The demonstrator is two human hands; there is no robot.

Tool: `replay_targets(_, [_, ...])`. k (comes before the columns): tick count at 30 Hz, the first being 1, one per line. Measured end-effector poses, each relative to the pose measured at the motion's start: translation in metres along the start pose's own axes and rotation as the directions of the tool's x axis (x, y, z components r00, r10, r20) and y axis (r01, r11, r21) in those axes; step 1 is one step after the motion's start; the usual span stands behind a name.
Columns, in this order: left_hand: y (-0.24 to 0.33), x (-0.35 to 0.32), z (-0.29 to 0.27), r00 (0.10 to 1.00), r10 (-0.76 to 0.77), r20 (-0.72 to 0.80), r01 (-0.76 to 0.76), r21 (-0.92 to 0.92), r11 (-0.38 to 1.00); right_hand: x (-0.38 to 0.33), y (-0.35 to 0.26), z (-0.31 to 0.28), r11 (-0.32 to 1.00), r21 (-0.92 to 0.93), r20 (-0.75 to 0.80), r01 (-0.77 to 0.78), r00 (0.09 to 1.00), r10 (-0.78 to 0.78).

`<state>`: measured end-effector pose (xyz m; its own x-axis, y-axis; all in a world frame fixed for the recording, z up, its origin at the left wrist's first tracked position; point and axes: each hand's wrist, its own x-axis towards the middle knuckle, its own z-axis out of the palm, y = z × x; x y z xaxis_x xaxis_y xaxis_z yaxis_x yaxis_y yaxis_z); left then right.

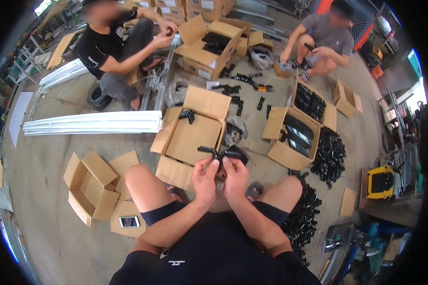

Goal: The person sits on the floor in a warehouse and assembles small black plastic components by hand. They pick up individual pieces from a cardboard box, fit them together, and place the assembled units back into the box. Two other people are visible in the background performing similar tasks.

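Note:
My left hand [204, 179] and my right hand [235, 176] are raised side by side between my knees, both gripping a small black plastic part [222, 154] at their fingertips. One end of the part sticks out to the left above my left thumb. Just beyond the hands stands an open cardboard box [193, 134] with a few black parts [187, 114] lying at its far flap. A clear bag holding more black parts [234, 129] lies to the right of that box.
An empty open carton [91, 187] and a phone [129, 221] on cardboard lie at my left. Boxes of black parts [297, 135] and loose heaps [329, 159] lie at my right. White metal rails [92, 122] lie on the floor. Two people sit working at the back.

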<state>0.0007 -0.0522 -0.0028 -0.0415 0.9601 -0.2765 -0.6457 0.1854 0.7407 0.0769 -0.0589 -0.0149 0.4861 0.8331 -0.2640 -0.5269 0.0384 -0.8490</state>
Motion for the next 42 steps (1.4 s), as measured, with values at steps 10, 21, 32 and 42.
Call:
replay_targets(10, [-0.005,0.002,-0.009,1.0,0.002,0.026,-0.001,-0.026,1.0,-0.003,0.009,-0.018,0.993,0.111,0.128,-0.046,0.991,0.032])
replay_targets(21, [-0.01,-0.006,-0.001,0.99,-0.041,0.134,0.05,-0.068,0.996,-0.004,0.001,-0.036,0.993,-0.064,0.109,0.098,0.99,-0.091])
replay_targets(32, [-0.02,0.089,0.014,0.958,0.079,0.276,-0.074,-0.027,0.997,0.095,0.004,-0.006,0.982,-0.1,0.173,0.16,0.975,-0.141])
replay_targets(42, [-0.06,0.097,0.002,0.985,0.088,0.15,-0.077,-0.078,0.994,0.101,0.036,-0.024,0.999,-0.012,0.18,0.037,0.983,-0.034])
